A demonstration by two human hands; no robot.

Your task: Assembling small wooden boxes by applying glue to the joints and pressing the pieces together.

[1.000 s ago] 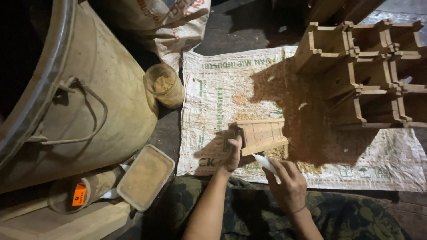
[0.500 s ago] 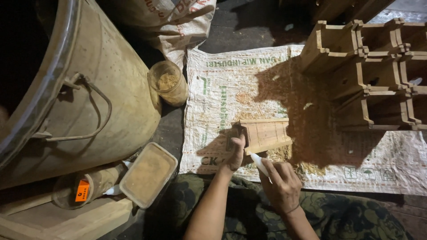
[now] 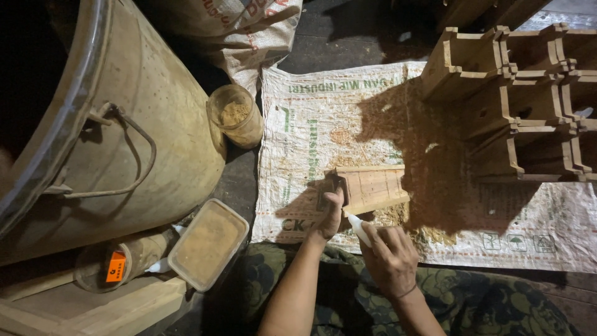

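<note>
left hand point(image 3: 331, 211) fingers clamp the small wooden box point(image 3: 367, 188) on the woven sack point(image 3: 311, 124); right hand point(image 3: 390, 256) fingers grip a white glue bottle point(image 3: 359, 228), nozzle at its near edge. gluing appears underway; finished boxes point(image 3: 516, 99) stacked far right.

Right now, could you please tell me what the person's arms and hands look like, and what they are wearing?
Both forearms are bare, with no sleeves in view. The left hand wears no glove. The right hand is gloveless too, with a thin dark band round its wrist. No rings or watch can be made out. Below the arms, the person's clothing is dark green with a camouflage-like pattern.
</note>
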